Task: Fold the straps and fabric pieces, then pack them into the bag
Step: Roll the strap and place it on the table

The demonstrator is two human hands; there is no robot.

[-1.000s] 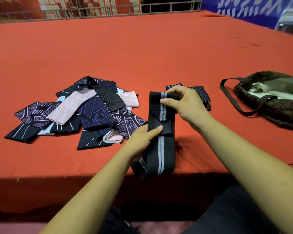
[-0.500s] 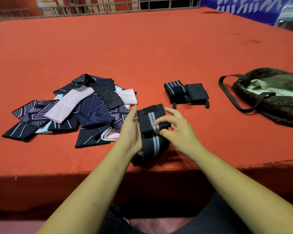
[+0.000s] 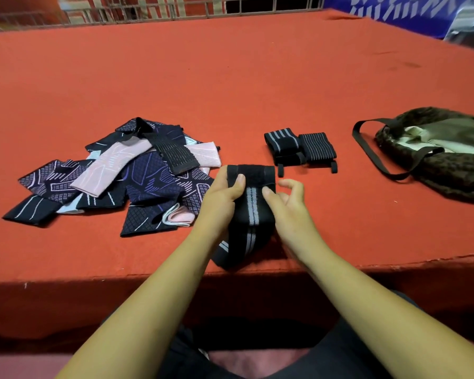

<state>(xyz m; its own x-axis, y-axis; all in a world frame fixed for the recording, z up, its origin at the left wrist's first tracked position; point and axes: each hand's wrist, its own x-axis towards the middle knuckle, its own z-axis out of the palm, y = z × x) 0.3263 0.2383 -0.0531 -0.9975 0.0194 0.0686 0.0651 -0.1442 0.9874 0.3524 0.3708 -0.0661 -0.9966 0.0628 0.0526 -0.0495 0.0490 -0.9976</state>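
Left hand grips striped strap; right hand slack-fingered, thumb touching it. Fabric pile left of it; folded straps, bag right.

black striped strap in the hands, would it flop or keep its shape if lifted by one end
Probably floppy: the black striped strap bends over itself where the left hand grips it, and its tail curls limply at the table edge. Likely light, as one hand holds it. Its folds may spring open once released.
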